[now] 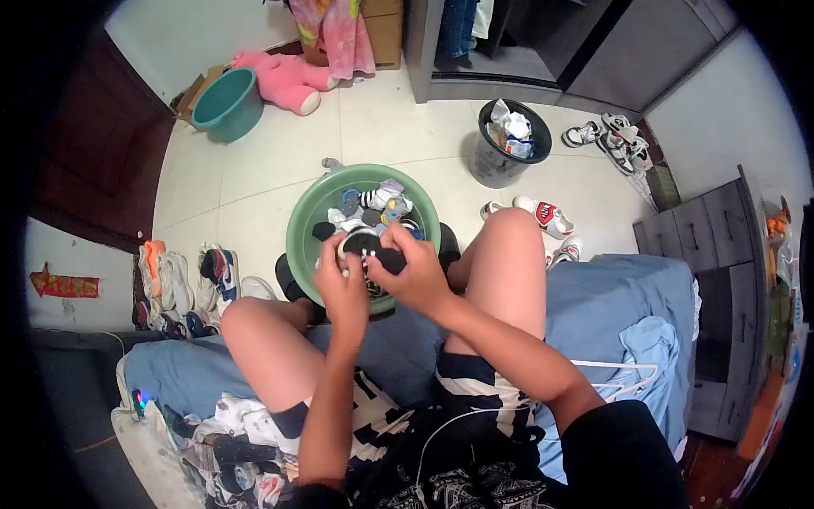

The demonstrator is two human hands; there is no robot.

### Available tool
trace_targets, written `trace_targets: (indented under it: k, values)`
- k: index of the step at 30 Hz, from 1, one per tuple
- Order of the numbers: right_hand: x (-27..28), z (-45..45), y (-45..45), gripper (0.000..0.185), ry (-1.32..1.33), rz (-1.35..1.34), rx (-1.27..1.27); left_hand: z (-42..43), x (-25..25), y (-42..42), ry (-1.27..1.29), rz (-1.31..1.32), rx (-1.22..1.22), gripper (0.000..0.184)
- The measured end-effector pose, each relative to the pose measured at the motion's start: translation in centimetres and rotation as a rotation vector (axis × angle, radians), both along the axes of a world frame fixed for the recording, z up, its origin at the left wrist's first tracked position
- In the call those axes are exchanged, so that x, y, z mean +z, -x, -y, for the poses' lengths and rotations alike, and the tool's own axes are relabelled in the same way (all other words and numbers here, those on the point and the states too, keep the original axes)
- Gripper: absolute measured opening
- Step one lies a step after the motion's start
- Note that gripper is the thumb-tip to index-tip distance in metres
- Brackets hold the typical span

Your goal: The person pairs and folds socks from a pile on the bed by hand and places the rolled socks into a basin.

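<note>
Both hands are raised over a green basin [303,227] that holds several socks [386,197] in white, grey, black and striped patterns. Between the hands is a black and white sock [363,243]. My left hand [337,276] pinches its left side, fingers bent around the edge. On the other side, my right hand [413,270] has its fingers closed on the dark part of the sock. A grey sock [331,164] lies at the basin's far rim, partly hidden behind it.
A black bin [498,161] with rubbish stands beyond the basin to the right. Shoes [543,217] sit on the floor at both sides. Farther back are a teal basin [231,110] and a pink plush toy [288,81]. Clothes [242,441] and a white hanger [623,366] lie on the bed.
</note>
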State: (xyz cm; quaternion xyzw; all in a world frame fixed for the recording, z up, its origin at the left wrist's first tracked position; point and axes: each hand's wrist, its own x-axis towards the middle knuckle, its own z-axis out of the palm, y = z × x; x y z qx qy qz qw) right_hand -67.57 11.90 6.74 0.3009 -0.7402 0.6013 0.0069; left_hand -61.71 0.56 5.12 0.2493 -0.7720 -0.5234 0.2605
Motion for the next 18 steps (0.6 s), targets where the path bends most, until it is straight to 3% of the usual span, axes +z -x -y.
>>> trace_targets:
  k: [4, 5, 7, 8, 14, 18]
  values:
    - [0.3, 0.7, -0.4, 0.024, -0.025, 0.058, 0.048, 2.6, -1.5, -0.8, -0.269, 0.054, 0.135, 0.025]
    - [0.5, 1.0, -0.3, 0.025, -0.052, 0.034, 0.047, 3.0, -1.7, -0.9, -0.523, -0.089, 0.134, 0.024]
    - [1.0, 1.4, -0.1, 0.024, -0.037, 0.083, 0.056, 4.1, -1.6, -1.1, -0.62, -0.131, 0.172, 0.025]
    - [0.8, 1.6, 0.1, 0.024, -0.033, 0.083, 0.052, 4.7, -1.3, -1.6, -0.866, -0.148, 0.227, 0.026]
    - [0.0, 1.6, 1.0, 0.025, -0.017, 0.266, 0.077, 7.7, -1.6, -2.6, -1.4, -0.409, -0.01, 0.029]
    - [-0.4, 1.4, 1.2, 0.025, -0.028, 0.32, 0.181, 8.7, -2.6, -3.2, -1.477, -0.517, -0.255, 0.031]
